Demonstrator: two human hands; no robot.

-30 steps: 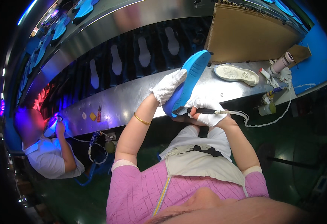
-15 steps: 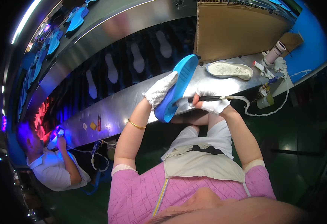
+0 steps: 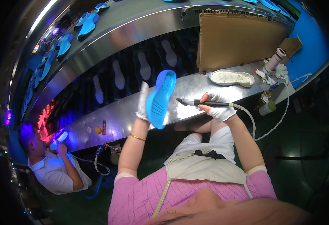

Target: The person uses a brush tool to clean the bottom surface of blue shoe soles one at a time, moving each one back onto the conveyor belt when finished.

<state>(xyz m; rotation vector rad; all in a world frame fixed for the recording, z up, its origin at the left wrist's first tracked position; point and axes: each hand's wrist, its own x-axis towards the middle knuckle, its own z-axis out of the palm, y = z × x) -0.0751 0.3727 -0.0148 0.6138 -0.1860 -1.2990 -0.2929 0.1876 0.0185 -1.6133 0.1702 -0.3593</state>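
Note:
A blue shoe sole stands nearly upright over the metal bench, its grooved and dotted face turned toward my right side. My left hand, in a white glove, is closed on its left edge; part of the grip is hidden behind the sole. My right hand, in a white glove with bare fingertips, grips a black-handled brush. The brush's dark tip points left, a short gap from the sole. From the handle's rear a white tube loops down and to the right.
On the metal bench lies a white sole. A cardboard sheet, pink cylinder and white gloves stand or lie behind and right. Blue soles line the upper belt. A co-worker sits left.
The sole has turned over end and shifted slightly down and left, showing its grooved lower part. The brush, earlier touching the sole, is now apart from it.

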